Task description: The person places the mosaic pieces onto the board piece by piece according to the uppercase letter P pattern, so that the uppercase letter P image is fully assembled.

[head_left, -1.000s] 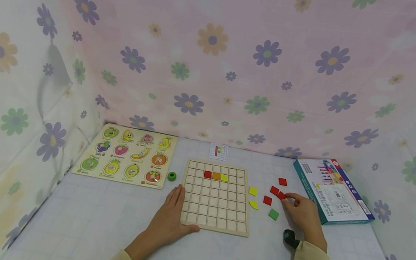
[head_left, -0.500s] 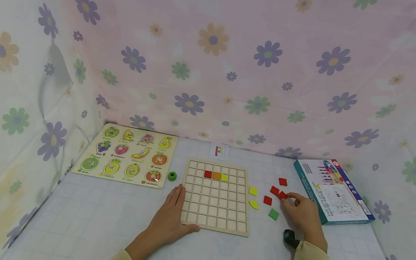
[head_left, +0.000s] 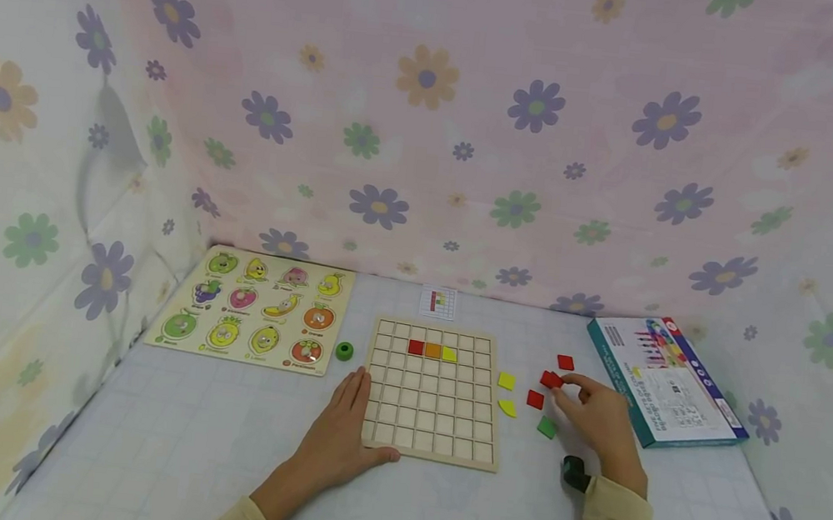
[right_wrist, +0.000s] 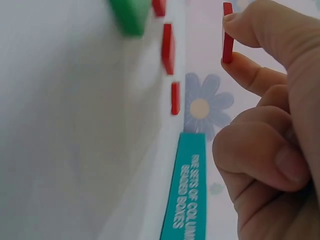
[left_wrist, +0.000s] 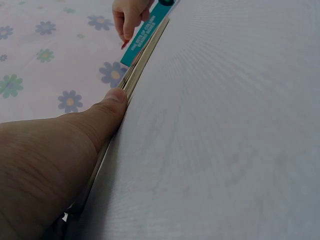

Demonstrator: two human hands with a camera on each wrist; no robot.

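Observation:
A wooden grid board (head_left: pixel 431 460) lies on the table, with a red, an orange and a yellow square tile in one of its upper rows. My left hand (head_left: pixel 333 445) rests against the board's lower left corner, fingers straight along its side and thumb at the near edge. Between thumb and a fingertip, my right hand (head_left: pixel 601 416) pinches a red square tile (right_wrist: pixel 228 35), raised off the table. Around it lie other red tiles (head_left: pixel 534 399), a green tile (head_left: pixel 547 427), a yellow square (head_left: pixel 506 380) and a yellow rounded piece (head_left: pixel 507 408).
A fruit picture board (head_left: pixel 246 344) lies at the left, beside a small green ring (head_left: pixel 344 351). Behind the grid board is a pattern card (head_left: pixel 438 302). A teal-edged box (head_left: pixel 668 385) lies at the right. Flowered cloth (head_left: pixel 457 155) surrounds the table.
My right hand has lifted the red tile and moved slightly left and away from me with it. The left hand and the grid board stay where they were.

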